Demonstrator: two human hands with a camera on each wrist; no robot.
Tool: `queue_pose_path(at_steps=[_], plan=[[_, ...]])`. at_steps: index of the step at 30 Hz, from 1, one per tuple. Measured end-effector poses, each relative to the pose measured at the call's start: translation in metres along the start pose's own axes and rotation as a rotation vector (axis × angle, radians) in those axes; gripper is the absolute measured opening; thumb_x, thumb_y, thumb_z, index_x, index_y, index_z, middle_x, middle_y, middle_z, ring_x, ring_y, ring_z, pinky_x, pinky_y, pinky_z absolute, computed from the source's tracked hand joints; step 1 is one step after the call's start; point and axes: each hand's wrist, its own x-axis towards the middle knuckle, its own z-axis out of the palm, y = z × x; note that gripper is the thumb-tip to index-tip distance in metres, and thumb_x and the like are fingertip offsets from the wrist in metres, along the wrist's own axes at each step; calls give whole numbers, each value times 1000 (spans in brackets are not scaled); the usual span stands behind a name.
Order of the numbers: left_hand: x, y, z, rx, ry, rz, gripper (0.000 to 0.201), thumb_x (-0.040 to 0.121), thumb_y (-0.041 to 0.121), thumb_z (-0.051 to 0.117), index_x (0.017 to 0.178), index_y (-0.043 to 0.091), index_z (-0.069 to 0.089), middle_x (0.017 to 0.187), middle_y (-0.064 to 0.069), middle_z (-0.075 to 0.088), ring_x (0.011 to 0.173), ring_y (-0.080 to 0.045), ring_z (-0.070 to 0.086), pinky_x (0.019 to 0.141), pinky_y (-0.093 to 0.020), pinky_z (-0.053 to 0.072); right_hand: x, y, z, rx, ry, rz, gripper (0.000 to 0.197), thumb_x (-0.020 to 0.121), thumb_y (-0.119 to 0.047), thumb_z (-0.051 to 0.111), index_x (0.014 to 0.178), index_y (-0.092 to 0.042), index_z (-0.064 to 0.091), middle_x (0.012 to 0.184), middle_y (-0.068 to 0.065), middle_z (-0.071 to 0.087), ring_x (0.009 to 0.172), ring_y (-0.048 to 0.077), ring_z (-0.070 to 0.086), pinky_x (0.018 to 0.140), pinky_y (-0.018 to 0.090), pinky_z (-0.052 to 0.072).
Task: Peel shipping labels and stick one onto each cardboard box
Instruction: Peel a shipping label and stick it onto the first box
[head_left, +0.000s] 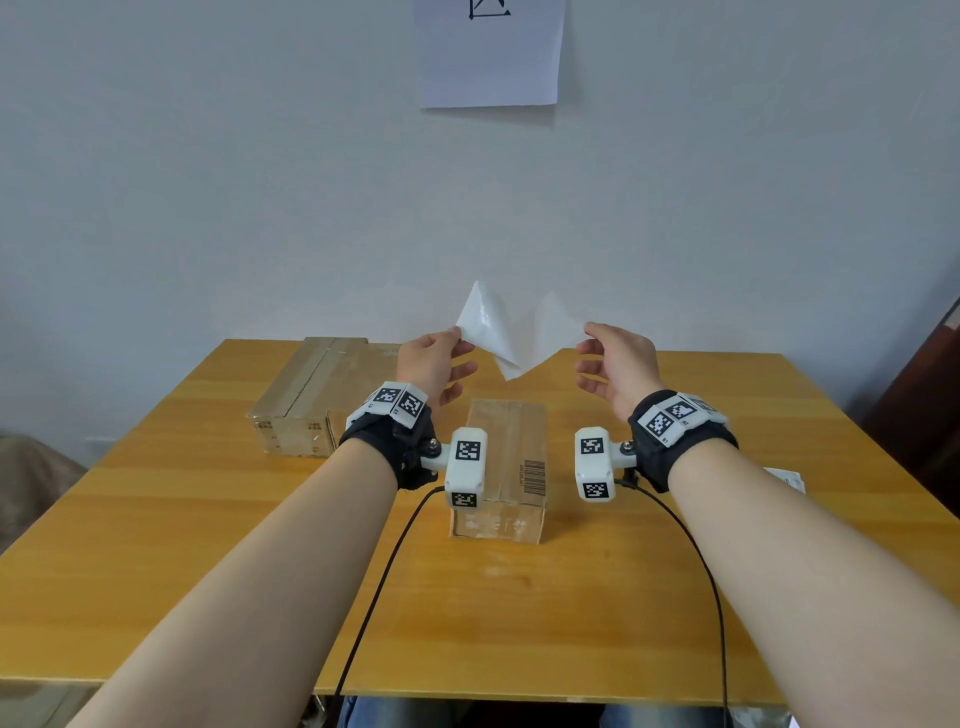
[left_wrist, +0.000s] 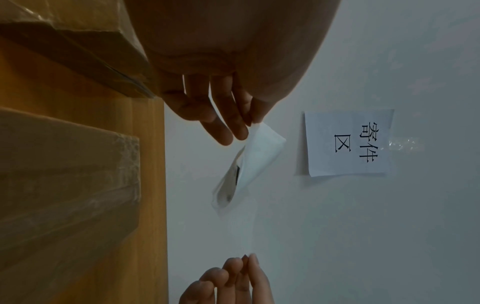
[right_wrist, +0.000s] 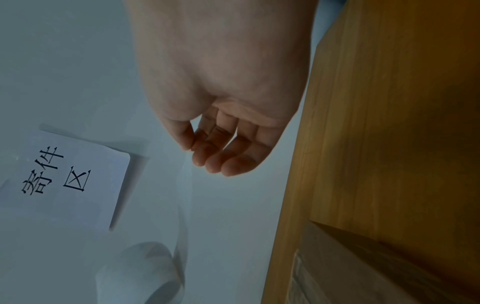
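A white shipping label sheet (head_left: 511, 338) hangs in the air above the table, split into two layers that still join at the bottom tip. My left hand (head_left: 456, 332) pinches the top corner of the glossy left layer (left_wrist: 259, 152) between thumb and forefinger. My right hand (head_left: 587, 335) pinches the corner of the matte right layer (right_wrist: 185, 195), its other fingers loosely bent. Which layer is the sticker I cannot tell. Below the hands stands a small taped cardboard box (head_left: 506, 457) with a barcode on top. A larger cardboard box (head_left: 306, 395) lies at the back left.
The boxes stand on a yellow wooden table (head_left: 208, 545) pushed against a pale wall. A printed paper sign (head_left: 491, 52) is taped to the wall. Another white label sheet (head_left: 784, 478) lies at the table's right edge behind my right forearm. Cables run from both wrist cameras.
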Motion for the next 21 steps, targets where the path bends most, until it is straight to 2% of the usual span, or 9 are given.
queue_pose_path(at_steps=[3, 6, 9, 12, 15, 17, 21], plan=[[0, 1, 0, -29, 7, -18, 22, 104, 31, 54, 115, 17, 67, 91, 6, 77, 73, -14, 71, 53, -23, 46, 2, 2, -3, 5, 17, 9, 12, 100, -19, 65, 108, -11, 69, 81, 5, 68, 57, 18, 62, 54, 33, 58], [2, 0, -1, -64, 14, -36, 28, 105, 30, 50, 123, 15, 64, 92, 3, 78, 72, -16, 73, 49, -23, 50, 5, 4, -6, 12, 38, 15, 9, 102, -16, 61, 107, -11, 67, 89, 9, 70, 71, 24, 67, 61, 39, 62], [1, 0, -1, -84, 10, -43, 28, 105, 29, 49, 126, 14, 61, 90, 3, 77, 74, -18, 75, 51, -25, 54, 7, 7, -8, 28, 55, 31, 7, 104, -15, 58, 105, -11, 64, 96, 12, 71, 82, 29, 69, 68, 45, 63], [1, 1, -2, -90, 9, -45, 28, 105, 29, 49, 127, 14, 61, 90, 2, 78, 76, -20, 75, 53, -27, 55, 8, 8, -9, 55, 69, 50, 7, 105, -14, 55, 103, -12, 61, 94, 11, 70, 83, 30, 68, 75, 49, 62], [2, 1, -2, -94, 11, -47, 28, 105, 28, 49, 128, 15, 60, 90, 2, 78, 75, -19, 75, 54, -28, 56, 8, 8, -12, 74, 80, 78, 7, 106, -13, 52, 105, -13, 59, 95, 11, 70, 83, 29, 68, 72, 48, 63], [2, 1, -2, -98, 11, -46, 28, 106, 28, 48, 128, 14, 60, 89, 2, 78, 74, -19, 75, 55, -28, 56, 8, 9, -14, 88, 92, 92, 12, 105, -13, 53, 112, -8, 60, 99, 12, 68, 84, 30, 70, 67, 46, 64], [0, 1, 0, -94, 2, -42, 29, 106, 28, 47, 127, 13, 61, 90, 1, 77, 75, -20, 76, 55, -29, 57, 7, 10, -19, 104, 112, 113, 19, 105, -15, 53, 116, -3, 61, 108, 14, 65, 86, 33, 73, 62, 44, 63]])
